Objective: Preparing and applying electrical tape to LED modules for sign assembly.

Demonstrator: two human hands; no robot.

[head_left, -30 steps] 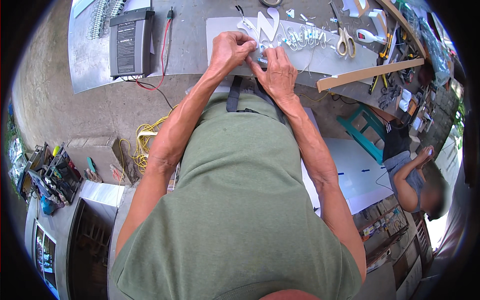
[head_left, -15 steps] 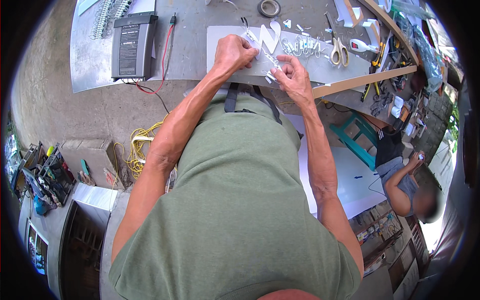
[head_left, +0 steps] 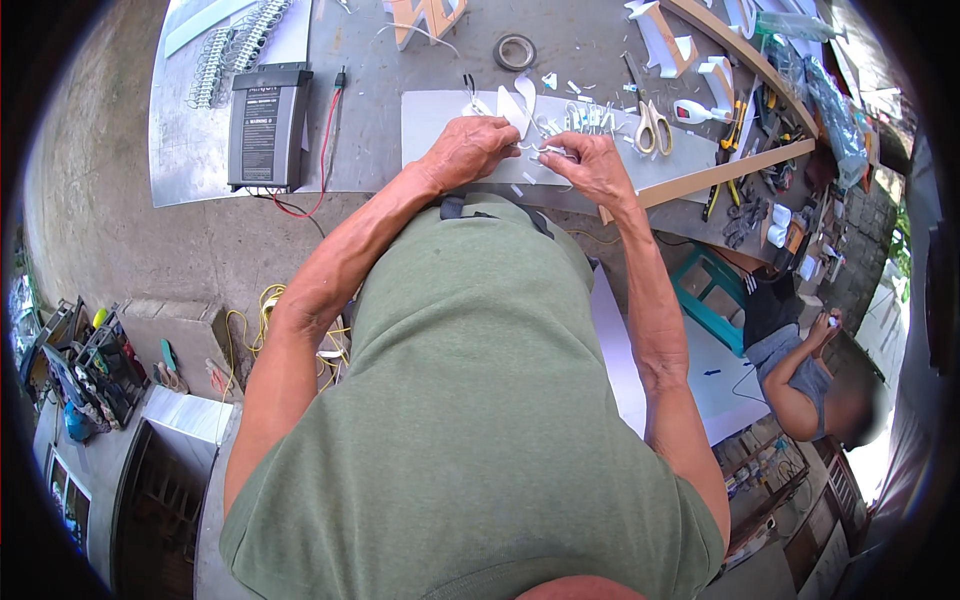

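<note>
My left hand is closed, fingertips pinching one end of a thin white wire. The wire's other end is pinched in my right hand, just to the right. What lies inside the fingers is too small to make out. Beneath both hands lies a pale flat sheet at the bench's near edge. Beyond my left hand, a white cut-out letter rests on this sheet, partly covered by the hand. Past my right hand sits a pile of short white wire loops, with small white scraps scattered around.
A black power supply box with red and black leads stands at left. Scissors, a tape roll and a white bottle lie on the metal bench. A brown strip crosses the right edge. Another person is at far right.
Both hands have come closer together, and the wire is now stretched between their fingertips. My right fingers have closed into a pinch. The view has shifted, showing more of the bench's far side.
</note>
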